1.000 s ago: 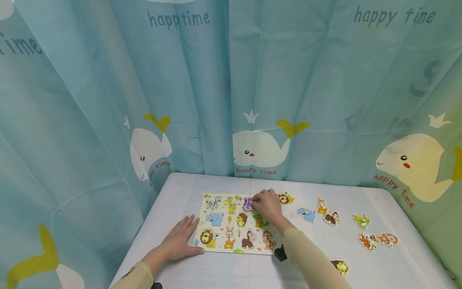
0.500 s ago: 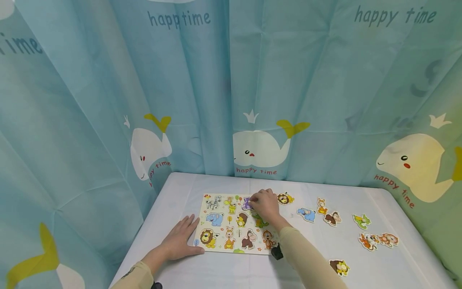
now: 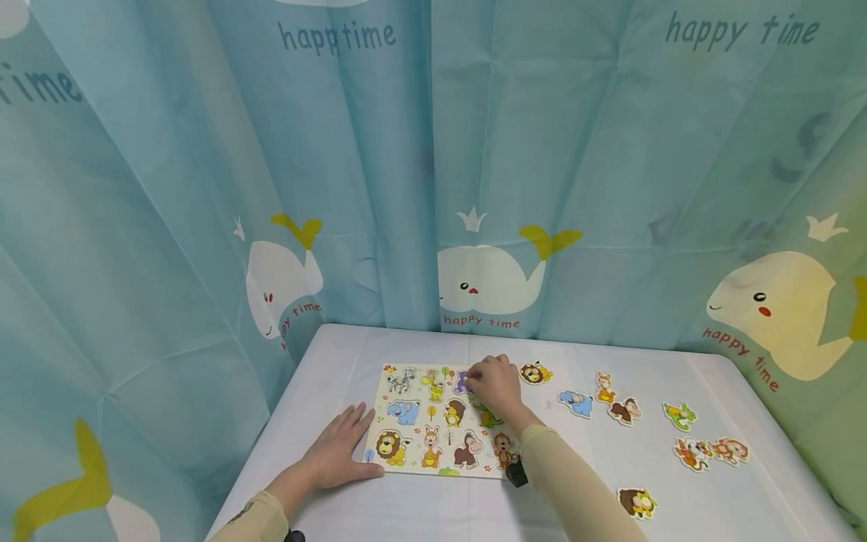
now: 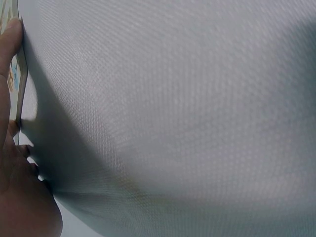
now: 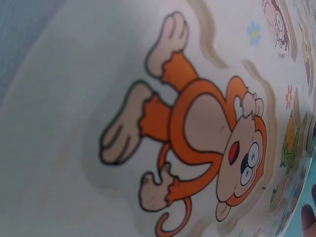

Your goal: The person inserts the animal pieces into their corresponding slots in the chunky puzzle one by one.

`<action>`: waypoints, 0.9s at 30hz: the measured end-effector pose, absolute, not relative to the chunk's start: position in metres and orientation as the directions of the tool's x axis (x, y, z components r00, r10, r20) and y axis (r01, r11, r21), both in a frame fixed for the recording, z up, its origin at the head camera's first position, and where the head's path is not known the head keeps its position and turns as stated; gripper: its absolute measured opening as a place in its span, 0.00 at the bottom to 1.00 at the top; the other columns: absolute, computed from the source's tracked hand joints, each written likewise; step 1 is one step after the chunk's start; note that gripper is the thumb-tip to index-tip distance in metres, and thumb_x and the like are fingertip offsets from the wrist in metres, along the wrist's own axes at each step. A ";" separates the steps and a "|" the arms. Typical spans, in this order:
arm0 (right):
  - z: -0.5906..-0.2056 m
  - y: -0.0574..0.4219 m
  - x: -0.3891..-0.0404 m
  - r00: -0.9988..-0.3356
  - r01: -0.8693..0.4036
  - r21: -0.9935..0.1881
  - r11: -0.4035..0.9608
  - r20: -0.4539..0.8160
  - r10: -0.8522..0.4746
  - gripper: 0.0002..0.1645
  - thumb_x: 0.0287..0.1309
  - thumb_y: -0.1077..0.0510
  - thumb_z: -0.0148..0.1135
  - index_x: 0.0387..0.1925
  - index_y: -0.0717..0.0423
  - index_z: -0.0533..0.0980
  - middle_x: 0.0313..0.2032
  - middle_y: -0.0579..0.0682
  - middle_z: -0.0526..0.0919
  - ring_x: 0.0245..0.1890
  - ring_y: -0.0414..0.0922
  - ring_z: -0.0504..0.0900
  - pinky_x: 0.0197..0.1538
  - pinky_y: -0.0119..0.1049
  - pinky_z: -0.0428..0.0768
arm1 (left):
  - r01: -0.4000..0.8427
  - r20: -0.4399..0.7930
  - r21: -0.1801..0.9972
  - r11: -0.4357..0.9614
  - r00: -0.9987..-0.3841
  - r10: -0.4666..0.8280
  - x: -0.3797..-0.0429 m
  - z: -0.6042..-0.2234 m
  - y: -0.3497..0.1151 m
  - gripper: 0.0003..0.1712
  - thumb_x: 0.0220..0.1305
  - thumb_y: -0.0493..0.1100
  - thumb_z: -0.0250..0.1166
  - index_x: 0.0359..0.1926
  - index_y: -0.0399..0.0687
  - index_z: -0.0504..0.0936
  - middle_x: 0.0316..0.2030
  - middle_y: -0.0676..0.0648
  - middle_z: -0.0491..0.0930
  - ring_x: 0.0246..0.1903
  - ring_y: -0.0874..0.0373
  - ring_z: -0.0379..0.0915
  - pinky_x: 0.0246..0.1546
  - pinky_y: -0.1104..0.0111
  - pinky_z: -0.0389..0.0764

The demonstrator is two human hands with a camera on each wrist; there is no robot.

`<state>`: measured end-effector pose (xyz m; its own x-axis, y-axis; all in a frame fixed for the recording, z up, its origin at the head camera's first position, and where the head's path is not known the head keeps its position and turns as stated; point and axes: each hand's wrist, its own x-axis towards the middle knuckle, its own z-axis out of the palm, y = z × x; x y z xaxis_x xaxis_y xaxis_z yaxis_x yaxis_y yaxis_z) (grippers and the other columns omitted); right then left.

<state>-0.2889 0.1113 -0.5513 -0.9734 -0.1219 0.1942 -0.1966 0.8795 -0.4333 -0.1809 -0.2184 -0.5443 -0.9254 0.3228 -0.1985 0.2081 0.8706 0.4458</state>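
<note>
A pale animal puzzle board [image 3: 406,470] lies on the table, with a zebra, a giraffe, an elephant and other pictures in rows. My left hand [image 3: 335,452] rests at the board's left edge, fingers extended, thumb at its lower corner. In the left wrist view a bit of the board's edge shows beside the thumb [image 4: 11,42]. Over the board's upper right, my right hand [image 3: 497,382] pinches a purple animal puzzle piece [image 3: 460,382] at its spot, hiding part of it. The right wrist view shows the orange monkey picture [image 5: 202,123] in its recess, with fingertips at the right edge.
Right of the board lie loose pieces: a lion [image 3: 535,373], an elephant [image 3: 576,403], a kangaroo [image 3: 605,388], a gorilla [image 3: 625,411], a green one [image 3: 679,415], a tiger [image 3: 692,453], a monkey [image 3: 730,450] and a hedgehog [image 3: 637,502]. A blue curtain [image 3: 379,188] hangs behind the table.
My right hand has shifted slightly left over the purple piece, and its forearm has moved left too. The left hand stays in place.
</note>
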 end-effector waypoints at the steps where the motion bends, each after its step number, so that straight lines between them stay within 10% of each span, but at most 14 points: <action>1: -0.551 0.111 -0.289 -0.973 -0.197 -0.433 0.880 0.195 -0.122 0.08 0.60 0.49 0.75 0.34 0.48 0.88 0.35 0.43 0.82 0.45 0.49 0.74 0.47 0.46 0.73 | 0.207 -0.198 0.447 0.870 -0.926 0.322 -0.181 -0.544 -0.218 0.65 0.50 0.75 0.71 0.80 0.46 0.58 0.80 0.40 0.51 0.79 0.40 0.41 0.76 0.42 0.50; 27: -0.553 0.111 -0.288 -0.971 -0.201 -0.418 0.886 0.201 -0.125 0.08 0.59 0.49 0.75 0.34 0.48 0.89 0.34 0.43 0.82 0.44 0.49 0.74 0.44 0.46 0.73 | 0.209 -0.200 0.446 0.870 -0.925 0.324 -0.182 -0.546 -0.219 0.66 0.50 0.76 0.71 0.80 0.47 0.58 0.80 0.41 0.51 0.79 0.41 0.41 0.76 0.43 0.50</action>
